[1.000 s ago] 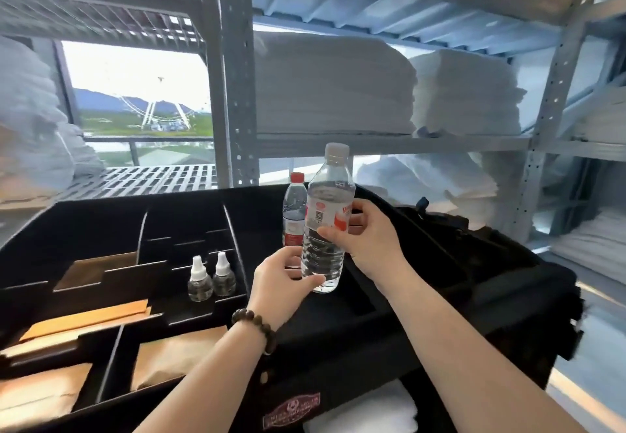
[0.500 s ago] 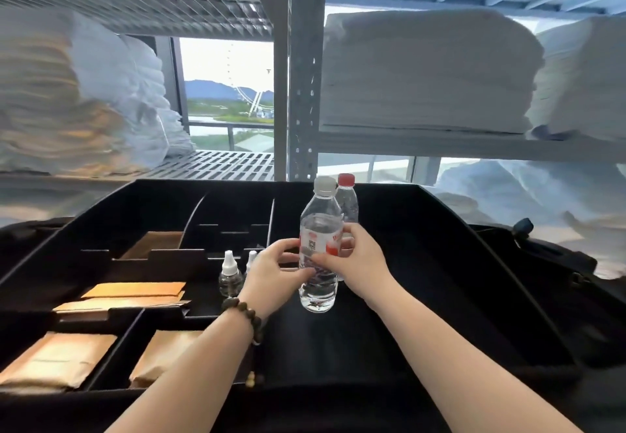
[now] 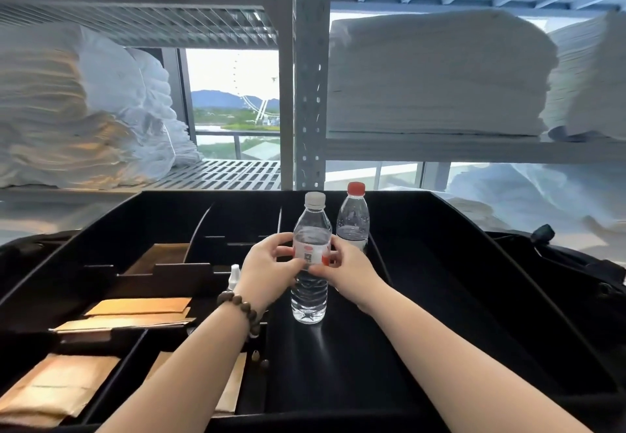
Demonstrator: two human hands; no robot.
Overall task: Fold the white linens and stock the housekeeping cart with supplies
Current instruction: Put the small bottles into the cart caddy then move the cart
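Note:
A clear water bottle with a white cap stands upright in the wide right compartment of the black cart tray. My left hand and my right hand both grip it at its label, one on each side. Its base rests on or just above the tray floor. A second bottle with a red cap stands just behind it to the right. Stacks of folded white linens lie on the metal shelf behind the cart.
Left compartments of the tray hold brown paper packets and a small white-capped dropper bottle, partly hidden by my left wrist. Bagged linens fill the left shelf. A grey shelf post rises behind the cart. A black bag hangs at right.
Both hands have lowered the white-capped bottle down into the right compartment, in front of the red-capped bottle. My view has moved closer to the cart.

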